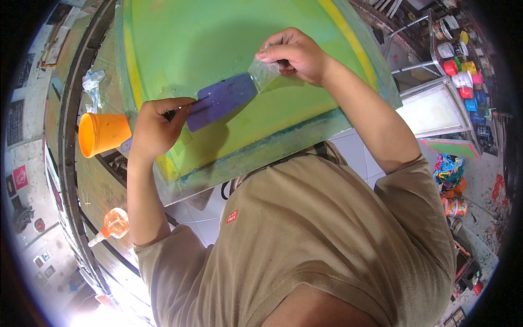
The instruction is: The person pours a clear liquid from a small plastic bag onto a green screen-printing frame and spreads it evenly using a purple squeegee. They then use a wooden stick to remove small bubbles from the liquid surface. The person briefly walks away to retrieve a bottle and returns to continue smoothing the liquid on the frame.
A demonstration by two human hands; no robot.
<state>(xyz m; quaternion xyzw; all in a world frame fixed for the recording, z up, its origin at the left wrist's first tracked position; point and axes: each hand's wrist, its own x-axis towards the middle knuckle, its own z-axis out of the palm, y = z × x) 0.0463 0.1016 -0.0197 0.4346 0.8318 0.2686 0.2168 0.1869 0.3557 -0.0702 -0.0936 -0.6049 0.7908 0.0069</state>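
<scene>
My left hand [162,122] is closed on a purple plastic scraper [223,98] with pale specks on its broad flat blade; part of the handle shows left of my wrist. My right hand [297,57] pinches a crumpled clear plastic piece [263,73], like a small bag, beside the blade's right end; whether the two touch is hard to tell. Both hands are over a large green screen-like panel [180,38] with yellow bands and dark blue-green edging along the near side.
Stacked orange cups [103,134], crumpled plastic [92,87] and a clear bottle with orange liquid [114,223] are at the left. At the right stand a metal rack [411,68], a white framed screen [427,106], several paint tubs [462,79] and a multicoloured bundle [448,169].
</scene>
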